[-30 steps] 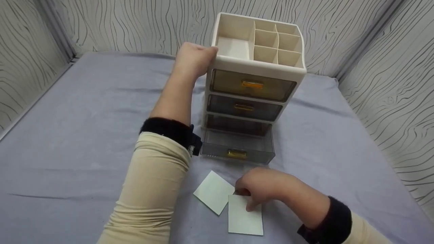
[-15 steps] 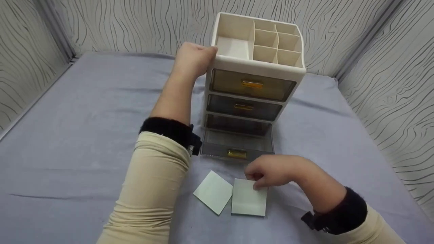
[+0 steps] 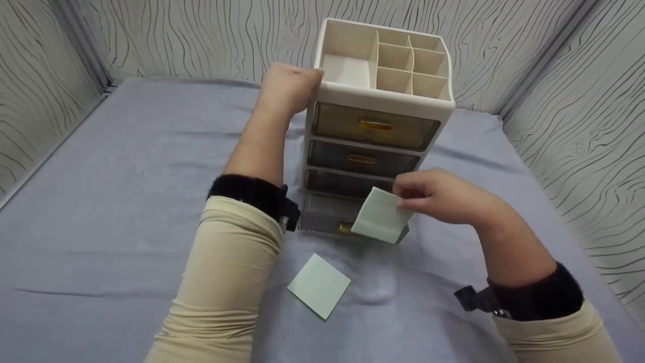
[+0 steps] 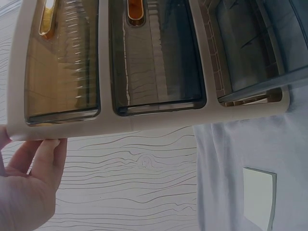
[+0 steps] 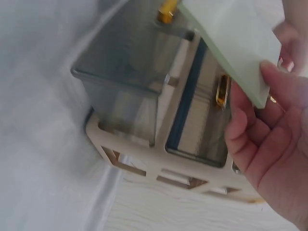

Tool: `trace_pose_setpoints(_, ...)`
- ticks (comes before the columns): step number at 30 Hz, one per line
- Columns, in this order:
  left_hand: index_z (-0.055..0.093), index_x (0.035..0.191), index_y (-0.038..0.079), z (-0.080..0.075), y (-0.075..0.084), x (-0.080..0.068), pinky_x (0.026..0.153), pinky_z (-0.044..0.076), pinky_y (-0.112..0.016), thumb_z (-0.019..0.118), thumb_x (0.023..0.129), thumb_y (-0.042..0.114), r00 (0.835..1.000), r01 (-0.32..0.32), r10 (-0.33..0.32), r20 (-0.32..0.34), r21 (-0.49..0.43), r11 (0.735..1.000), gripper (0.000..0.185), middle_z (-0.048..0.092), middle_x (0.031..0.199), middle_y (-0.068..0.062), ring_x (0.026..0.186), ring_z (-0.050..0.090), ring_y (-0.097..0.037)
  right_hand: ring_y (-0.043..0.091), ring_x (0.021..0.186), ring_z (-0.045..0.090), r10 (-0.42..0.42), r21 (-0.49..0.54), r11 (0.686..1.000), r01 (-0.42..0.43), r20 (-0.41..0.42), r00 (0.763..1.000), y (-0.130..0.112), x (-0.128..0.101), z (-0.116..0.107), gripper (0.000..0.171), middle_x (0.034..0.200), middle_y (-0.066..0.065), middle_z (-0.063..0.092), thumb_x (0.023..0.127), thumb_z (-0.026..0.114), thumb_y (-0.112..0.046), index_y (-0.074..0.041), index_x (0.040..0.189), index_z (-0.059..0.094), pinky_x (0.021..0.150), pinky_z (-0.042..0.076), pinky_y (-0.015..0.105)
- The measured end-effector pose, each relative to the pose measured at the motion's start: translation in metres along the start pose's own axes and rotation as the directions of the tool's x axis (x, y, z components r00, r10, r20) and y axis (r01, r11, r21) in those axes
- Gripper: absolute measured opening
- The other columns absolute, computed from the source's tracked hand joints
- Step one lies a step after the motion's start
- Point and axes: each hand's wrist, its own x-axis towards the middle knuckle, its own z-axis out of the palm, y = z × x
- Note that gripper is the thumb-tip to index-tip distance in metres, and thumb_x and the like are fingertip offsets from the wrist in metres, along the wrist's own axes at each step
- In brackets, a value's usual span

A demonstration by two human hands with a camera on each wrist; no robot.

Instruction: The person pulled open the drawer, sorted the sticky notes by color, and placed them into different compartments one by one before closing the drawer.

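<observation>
A cream desktop drawer organizer [image 3: 385, 94] with smoky clear drawers stands at the back. My left hand [image 3: 288, 89] grips its upper left corner, thumb at the top rim and fingers along the side in the left wrist view. The bottom drawer [image 3: 322, 222] is pulled out. My right hand [image 3: 446, 197] pinches a pale green sticky note pad [image 3: 380, 218] by its upper right edge, thumb on its face. Held tilted, this pad overlaps the right part of the pulled-out drawer in the head view. A second pale green pad [image 3: 319, 286] lies flat on the cloth before the drawer.
A lilac-grey cloth [image 3: 126, 227] with creases covers the table. The organizer's top has one large compartment [image 3: 347, 70] and several small ones. Wood-grain patterned panels [image 3: 201, 40] wall off the back and sides.
My right hand has lifted one note pad off the cloth and carried it forward and up to the pulled-out drawer. My left hand and the other pad have stayed put.
</observation>
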Motion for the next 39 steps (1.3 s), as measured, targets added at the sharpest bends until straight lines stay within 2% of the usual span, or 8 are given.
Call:
trace_pose_setpoints(3,0.067,0.093,0.009,0.001,-0.001,-0.001,0.083,0.041,-0.029,0.058,0.088,0.036,1.0,-0.005,0.005,0.001,0.006,1.0,0.028,0.06,0.11,-0.001,0.1,0.052,-0.014,0.01,0.06,0.045,0.052,-0.009,0.999,-0.053,-0.126,0.991,0.006,0.003,-0.002,0.013,0.063,-0.006,0.047,0.084,0.062,-0.007,-0.014,0.076,0.056,0.054,0.038,0.024)
trace_pose_setpoints(5,0.066,0.086,0.009,0.001,-0.001,-0.001,0.082,0.041,-0.028,0.058,0.088,0.036,1.0,-0.004,0.004,0.0,0.004,1.0,0.028,0.06,0.11,0.0,0.1,0.051,-0.013,0.011,0.06,0.046,0.086,-0.027,0.995,-0.092,-0.175,0.981,0.009,0.006,-0.002,0.012,0.062,-0.004,0.048,0.084,0.062,-0.007,-0.012,0.075,0.056,0.054,0.038,0.025)
trace_pose_setpoints(11,0.067,0.087,0.007,0.002,-0.001,-0.001,0.08,0.042,-0.028,0.058,0.088,0.034,1.0,-0.023,0.023,-0.005,0.011,1.0,0.029,0.06,0.108,-0.002,0.098,0.052,-0.014,0.012,0.059,0.045,0.104,-0.112,0.985,-0.129,-0.209,0.972,0.019,0.014,0.006,0.012,0.062,-0.003,0.047,0.083,0.062,-0.006,-0.011,0.074,0.056,0.055,0.038,0.028)
trace_pose_setpoints(15,0.067,0.091,0.007,0.002,-0.001,-0.001,0.082,0.042,-0.028,0.058,0.088,0.034,1.0,-0.024,0.024,-0.007,0.012,1.0,0.029,0.061,0.107,-0.002,0.098,0.052,-0.015,0.013,0.061,0.046,0.088,-0.152,0.981,-0.117,-0.186,0.978,0.021,0.02,0.012,0.011,0.064,-0.003,0.049,0.082,0.063,-0.006,-0.011,0.075,0.057,0.058,0.038,0.03)
trace_pose_setpoints(22,0.065,0.081,0.008,0.002,-0.001,-0.001,0.081,0.041,-0.029,0.058,0.088,0.035,1.0,-0.03,0.03,-0.008,0.03,0.999,0.029,0.062,0.105,-0.002,0.097,0.052,-0.015,0.014,0.063,0.046,0.071,-0.193,0.977,-0.092,-0.113,0.991,0.021,0.027,0.02,0.009,0.064,-0.003,0.049,0.08,0.062,-0.004,-0.01,0.075,0.059,0.059,0.039,0.031)
trace_pose_setpoints(29,0.062,0.075,0.009,0.002,-0.001,-0.002,0.081,0.041,-0.029,0.057,0.088,0.037,1.0,-0.022,0.022,0.001,0.047,0.999,0.031,0.061,0.105,-0.002,0.097,0.052,-0.015,0.012,0.057,0.043,0.085,-0.235,0.969,-0.081,0.006,0.996,0.02,0.03,0.023,0.017,0.06,-0.006,0.045,0.079,0.061,-0.004,-0.011,0.066,0.055,0.056,0.038,0.03)
trace_pose_setpoints(34,0.066,0.082,0.01,0.001,0.001,-0.004,0.082,0.041,-0.029,0.056,0.089,0.038,0.999,-0.035,0.035,0.002,0.065,0.997,0.03,0.06,0.107,-0.001,0.1,0.05,-0.014,0.011,0.055,0.04,0.104,-0.243,0.966,-0.084,0.073,0.992,0.019,0.031,0.024,0.018,0.059,-0.006,0.043,0.079,0.062,-0.006,-0.012,0.063,0.054,0.055,0.037,0.029)
trace_pose_setpoints(39,0.068,0.095,0.01,0.001,0.001,-0.005,0.087,0.04,-0.03,0.057,0.088,0.037,0.999,-0.036,0.036,0.004,0.056,0.998,0.031,0.059,0.11,-0.002,0.104,0.05,-0.014,0.011,0.053,0.04,0.086,-0.286,0.956,-0.062,0.074,0.994,0.017,0.032,0.024,0.019,0.058,-0.006,0.046,0.076,0.062,-0.004,-0.012,0.06,0.056,0.053,0.037,0.028)
